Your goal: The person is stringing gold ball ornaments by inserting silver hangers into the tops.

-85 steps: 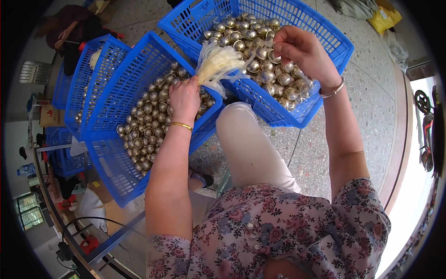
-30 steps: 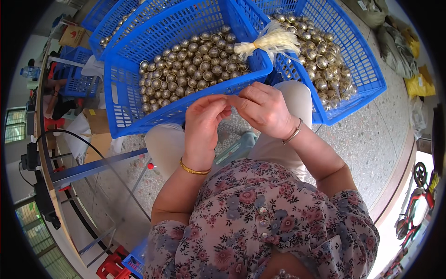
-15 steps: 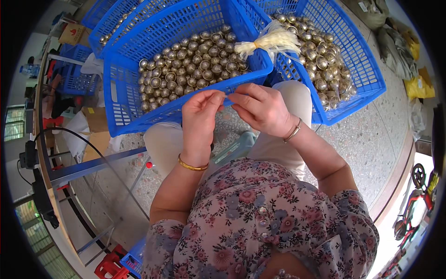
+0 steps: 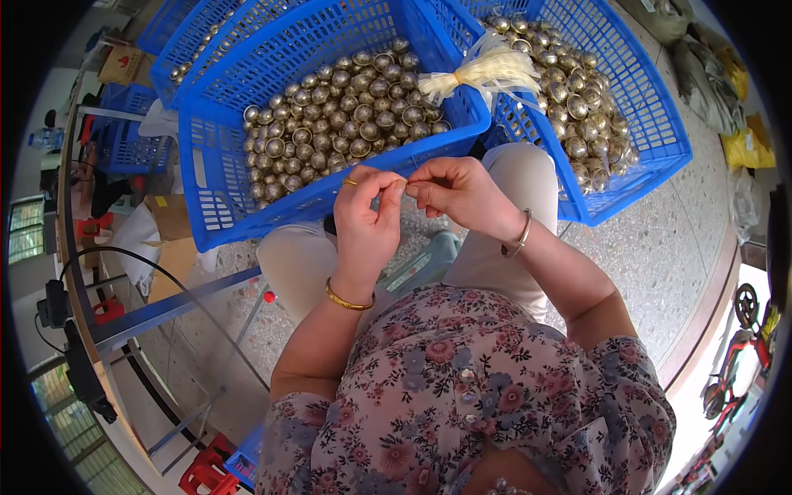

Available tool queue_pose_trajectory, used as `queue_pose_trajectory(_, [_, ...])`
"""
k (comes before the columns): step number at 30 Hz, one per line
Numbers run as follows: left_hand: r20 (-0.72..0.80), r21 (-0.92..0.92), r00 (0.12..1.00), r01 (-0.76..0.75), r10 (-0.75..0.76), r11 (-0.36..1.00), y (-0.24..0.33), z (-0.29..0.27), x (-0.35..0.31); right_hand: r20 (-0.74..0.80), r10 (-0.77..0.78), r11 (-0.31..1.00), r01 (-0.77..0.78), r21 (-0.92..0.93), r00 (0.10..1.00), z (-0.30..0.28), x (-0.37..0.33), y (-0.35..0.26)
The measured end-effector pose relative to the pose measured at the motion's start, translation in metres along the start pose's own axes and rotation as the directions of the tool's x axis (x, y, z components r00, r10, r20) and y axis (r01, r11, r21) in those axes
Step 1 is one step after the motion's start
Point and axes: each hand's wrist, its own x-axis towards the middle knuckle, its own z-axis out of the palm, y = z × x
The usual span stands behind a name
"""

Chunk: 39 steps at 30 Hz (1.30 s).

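Observation:
My left hand (image 4: 369, 216) and my right hand (image 4: 462, 194) meet fingertip to fingertip above my lap, at the near edge of a blue plastic basket (image 4: 330, 198). Both pinch closed, thumb against forefinger. Whatever lies between the fingertips is too small to make out. Inside that basket is a heap of shiny gold-silver balls (image 4: 338, 115). Across the basket's right corner rests a bundle of pale strips (image 4: 487, 74), bound with a yellow tie. A second blue basket (image 4: 652, 140) on the right holds more metallic balls (image 4: 577, 107).
A metal-framed table (image 4: 173, 309) with a black cable (image 4: 157, 260) stands to my left. Cardboard boxes (image 4: 169, 247) and a red stool (image 4: 206, 470) are on that side. Grey and yellow sacks (image 4: 747, 148) lie at the right, beside the speckled floor (image 4: 652, 239).
My hands have drawn closer together, and the left fingers have turned so a ring shows. The small bluish bit between the fingertips is no longer visible.

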Motion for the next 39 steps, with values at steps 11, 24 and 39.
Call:
queue_pose_trajectory(11, [0.063,0.079,0.993,-0.103,0.098,0.992,-0.035,-0.008,0.032,0.114,0.156,0.946,-0.181,0.268,0.981,-0.014,0.042,0.008])
queue_pose_trajectory(24, [0.508,0.404,0.804,0.095,-0.310,0.910,-0.233,0.093,0.169,0.129,0.055,0.996,-0.064,0.062,0.990,-0.032,0.051,0.004])
queue_pose_trajectory(39, [0.497,0.343,0.838,0.050,-0.226,0.938,-0.299,0.200,0.158,0.157,0.073,0.983,-0.098,0.156,0.985,-0.057,0.055,-0.001])
